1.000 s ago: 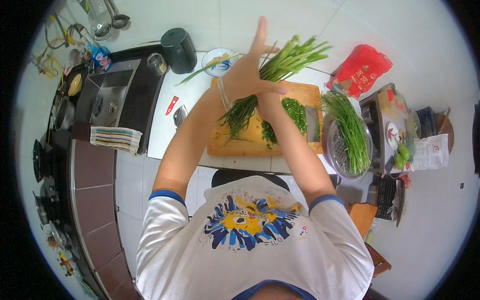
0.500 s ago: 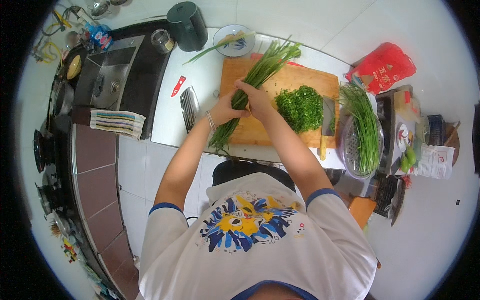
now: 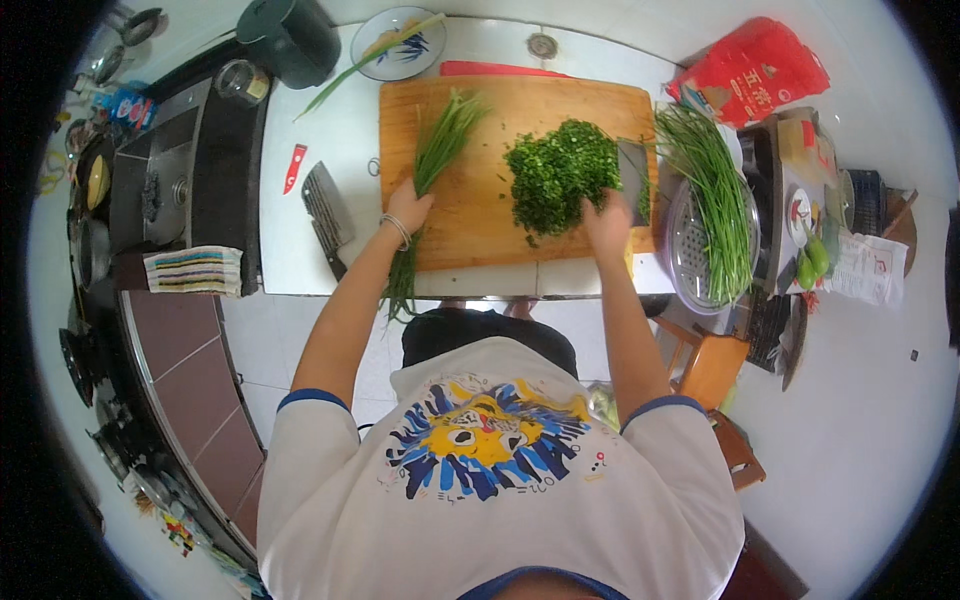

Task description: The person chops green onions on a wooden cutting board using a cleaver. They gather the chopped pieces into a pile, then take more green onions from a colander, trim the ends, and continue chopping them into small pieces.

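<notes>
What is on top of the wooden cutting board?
Chopped greens and a knife lie on the wooden cutting board; the left hand holds long greens over its left side. Wood under the chopped greens is covered; the right hand partly hides the knife's handle.

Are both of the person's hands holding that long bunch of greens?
No, only the left hand grips the bunch of greens; the right hand is at the edge of the chopped pile.

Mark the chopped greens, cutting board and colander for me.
Chopped greens [image 3: 560, 175]: head view, middle of the pile.
Cutting board [image 3: 480, 195]: head view, bare wood.
Colander [image 3: 687, 243]: head view, bare perforated inside.
</notes>
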A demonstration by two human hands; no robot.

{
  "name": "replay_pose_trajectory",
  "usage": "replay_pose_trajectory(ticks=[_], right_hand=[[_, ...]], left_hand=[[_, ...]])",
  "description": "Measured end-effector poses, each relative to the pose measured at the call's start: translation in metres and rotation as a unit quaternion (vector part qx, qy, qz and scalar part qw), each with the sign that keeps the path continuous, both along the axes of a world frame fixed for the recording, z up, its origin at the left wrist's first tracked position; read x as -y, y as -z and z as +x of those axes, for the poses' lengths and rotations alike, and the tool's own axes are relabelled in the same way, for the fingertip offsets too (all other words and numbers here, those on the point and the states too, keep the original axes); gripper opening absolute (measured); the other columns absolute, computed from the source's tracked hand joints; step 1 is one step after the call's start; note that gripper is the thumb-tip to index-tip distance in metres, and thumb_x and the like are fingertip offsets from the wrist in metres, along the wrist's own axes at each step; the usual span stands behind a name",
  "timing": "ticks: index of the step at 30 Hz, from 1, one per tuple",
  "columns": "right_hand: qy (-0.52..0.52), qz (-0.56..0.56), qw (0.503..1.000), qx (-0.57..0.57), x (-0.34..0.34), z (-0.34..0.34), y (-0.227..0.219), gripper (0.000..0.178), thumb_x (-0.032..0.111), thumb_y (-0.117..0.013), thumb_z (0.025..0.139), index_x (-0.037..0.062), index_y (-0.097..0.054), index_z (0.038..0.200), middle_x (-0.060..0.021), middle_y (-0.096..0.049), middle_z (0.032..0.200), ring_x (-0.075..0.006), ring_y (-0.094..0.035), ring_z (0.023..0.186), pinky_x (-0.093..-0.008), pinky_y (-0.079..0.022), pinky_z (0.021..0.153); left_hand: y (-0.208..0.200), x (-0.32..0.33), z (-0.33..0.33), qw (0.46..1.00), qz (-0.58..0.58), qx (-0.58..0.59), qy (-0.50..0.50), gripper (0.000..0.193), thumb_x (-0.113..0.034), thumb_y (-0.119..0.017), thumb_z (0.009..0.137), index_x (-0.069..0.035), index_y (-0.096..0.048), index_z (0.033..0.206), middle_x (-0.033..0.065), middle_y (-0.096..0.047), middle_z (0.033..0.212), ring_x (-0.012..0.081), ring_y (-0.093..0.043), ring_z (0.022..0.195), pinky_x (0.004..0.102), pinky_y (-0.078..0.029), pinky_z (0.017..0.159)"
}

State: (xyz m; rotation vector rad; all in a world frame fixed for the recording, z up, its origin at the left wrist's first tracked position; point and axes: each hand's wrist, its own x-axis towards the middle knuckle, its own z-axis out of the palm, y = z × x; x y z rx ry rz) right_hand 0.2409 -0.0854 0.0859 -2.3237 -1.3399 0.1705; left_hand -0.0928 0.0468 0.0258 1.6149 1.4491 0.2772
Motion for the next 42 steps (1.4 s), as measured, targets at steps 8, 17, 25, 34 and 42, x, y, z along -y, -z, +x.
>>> replay_pose_trajectory(ticks=[8, 17, 25, 34, 42], right_hand=[[0.051, -0.168, 0.984, -0.026, 0.072, 0.078, 0.052, 0.062, 0.018, -0.071, 0.073, 0.0013, -0.035, 0.120, -0.0286, -0.053, 0.111, -0.0440, -0.054, 0.099, -0.0480, -0.046, 0.083], [0.063, -0.001, 0.983, -0.175, 0.082, 0.086, 0.004, 0.053, 0.009, -0.065, 0.071, -0.0005, -0.041, 0.117, -0.0272, -0.059, 0.098, -0.0418, -0.056, 0.096, -0.0463, -0.046, 0.080], [0.114, 0.024, 0.823, -0.556, 0.098, 0.073, -0.045, 0.028, 0.012, -0.062, 0.083, 0.0052, -0.052, 0.108, -0.0054, -0.054, 0.074, -0.0121, -0.046, 0.042, -0.0288, -0.036, 0.038], [-0.159, -0.065, 0.930, -0.324, 0.067, 0.006, -0.066, 0.028, 0.017, -0.058, 0.085, 0.0046, -0.060, 0.110, -0.0189, -0.060, 0.069, -0.0324, -0.060, 0.062, -0.0401, -0.045, 0.058], [-0.294, -0.174, 0.904, -0.256, -0.025, -0.091, -0.059, 0.022, 0.019, -0.052, 0.083, 0.0039, -0.059, 0.099, -0.0231, -0.063, 0.082, -0.0411, -0.060, 0.076, -0.0479, -0.047, 0.068]], left_hand=[[-0.005, 0.006, 0.028, 0.996, 0.043, -0.077, -0.007, 0.040, -0.019, -0.065, 0.076, 0.004, -0.056, 0.107, 0.0227, -0.064, 0.095, 0.0369, -0.061, 0.091, 0.0414, -0.047, 0.079], [-0.001, 0.013, 0.043, 0.996, 0.007, -0.072, -0.051, 0.040, -0.021, -0.062, 0.078, 0.002, -0.054, 0.110, 0.0237, -0.063, 0.096, 0.0363, -0.061, 0.092, 0.0414, -0.047, 0.079], [0.045, 0.008, 0.026, 0.986, 0.020, -0.158, -0.050, 0.044, -0.021, -0.063, 0.078, 0.003, -0.053, 0.113, 0.0252, -0.062, 0.103, 0.0401, -0.059, 0.097, 0.0446, -0.047, 0.084], [-0.026, 0.031, 0.062, 0.972, 0.039, -0.229, -0.045, 0.045, -0.018, -0.068, 0.076, 0.005, -0.049, 0.111, 0.0277, -0.061, 0.102, 0.0408, -0.060, 0.097, 0.0457, -0.049, 0.084], [-0.017, 0.037, 0.061, 0.959, -0.015, -0.273, -0.073, 0.025, -0.007, -0.054, 0.084, 0.005, -0.047, 0.104, 0.0265, -0.061, 0.104, 0.0392, -0.061, 0.097, 0.0456, -0.051, 0.081]])
